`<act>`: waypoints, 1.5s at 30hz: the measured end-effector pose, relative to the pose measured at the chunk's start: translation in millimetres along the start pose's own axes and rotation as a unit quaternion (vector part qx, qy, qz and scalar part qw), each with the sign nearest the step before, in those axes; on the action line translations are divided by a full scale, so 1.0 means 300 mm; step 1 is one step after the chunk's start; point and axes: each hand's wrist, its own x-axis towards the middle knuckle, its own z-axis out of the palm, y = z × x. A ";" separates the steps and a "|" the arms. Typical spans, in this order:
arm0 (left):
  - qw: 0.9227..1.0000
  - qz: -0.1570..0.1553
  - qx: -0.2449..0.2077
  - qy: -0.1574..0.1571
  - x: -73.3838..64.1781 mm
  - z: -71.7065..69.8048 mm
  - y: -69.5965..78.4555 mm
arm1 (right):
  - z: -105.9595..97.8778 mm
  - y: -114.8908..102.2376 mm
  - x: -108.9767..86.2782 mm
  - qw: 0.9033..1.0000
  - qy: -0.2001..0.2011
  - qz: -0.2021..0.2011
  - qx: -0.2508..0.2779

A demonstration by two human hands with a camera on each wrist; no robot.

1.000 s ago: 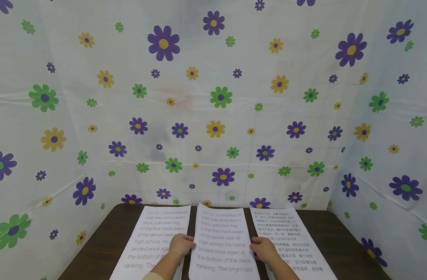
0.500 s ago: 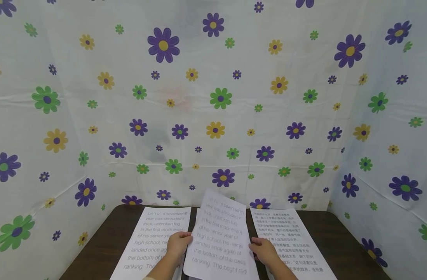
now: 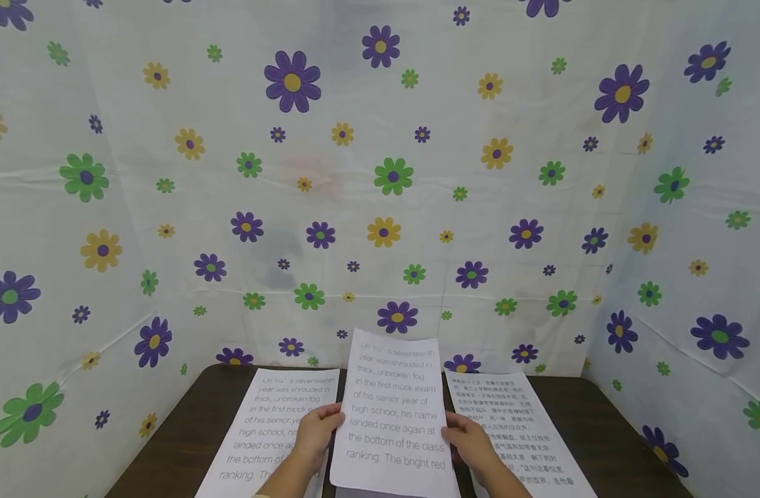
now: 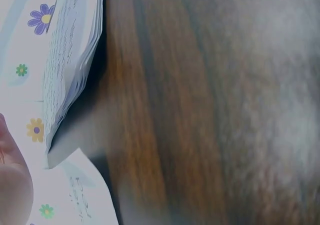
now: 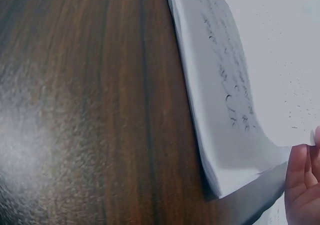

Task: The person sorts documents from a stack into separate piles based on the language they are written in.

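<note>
A white printed sheet with English text is raised off the middle pile, its top edge standing against the flowered cloth. My left hand pinches its left edge, and my right hand pinches the right one. In the right wrist view, the fingers of the right hand are at the sheet's edge, above a stack of paper. Only part of the left hand shows in the left wrist view, near layered paper; its grip is out of sight there.
To the left lies a paper pile with English text, partly covered by the left hand. On the right is a paper pile with Chinese text. The dark wooden table ends at white flowered cloth.
The middle sheet has lifted off its pile. Half a second ago it was tilted, its upper right corner lower; now it stands straighter. Both hands stay at its sides, the left having risen slightly.
</note>
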 end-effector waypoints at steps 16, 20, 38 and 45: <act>0.999 0.021 -0.014 -0.030 -0.024 -0.095 0.039 | 0.016 -0.070 -0.026 0.997 -0.035 -0.044 0.046; 0.999 0.020 -0.021 -0.026 -0.021 -0.127 0.037 | 0.033 -0.091 -0.030 0.996 -0.050 -0.053 0.057; 0.999 0.026 -0.021 0.036 -0.053 -0.283 0.047 | 0.166 -0.175 -0.047 0.991 -0.092 -0.063 0.067; 0.998 0.023 -0.017 0.051 -0.051 -0.336 0.042 | 0.214 -0.204 -0.050 0.990 -0.102 -0.065 0.070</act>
